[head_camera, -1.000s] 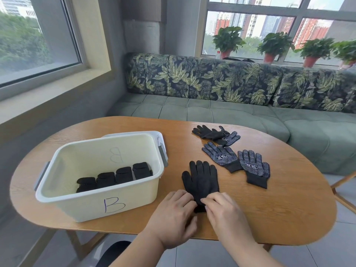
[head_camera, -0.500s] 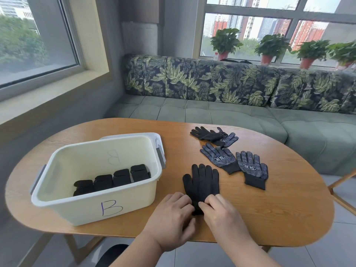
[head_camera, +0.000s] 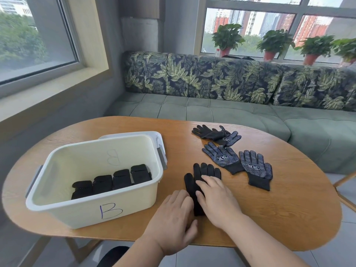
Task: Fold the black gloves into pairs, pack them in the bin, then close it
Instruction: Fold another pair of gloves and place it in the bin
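matt black knit gloves [head_camera: 200, 174], smooth cream plastic bin [head_camera: 81, 207], grained wood table [head_camera: 279, 209]

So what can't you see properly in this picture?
Head view only:
Cuff of the black glove: covered by the left hand and right hand.
One glove or two stacked there: the top one hides it.
Lid: mostly behind the bin.
Print on the dotted gloves: too small to read.

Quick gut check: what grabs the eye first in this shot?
The left hand and right hand rest on a black glove flat on the table. Left of them stands a cream bin marked B, holding four folded pairs; loose dotted gloves lie beyond.
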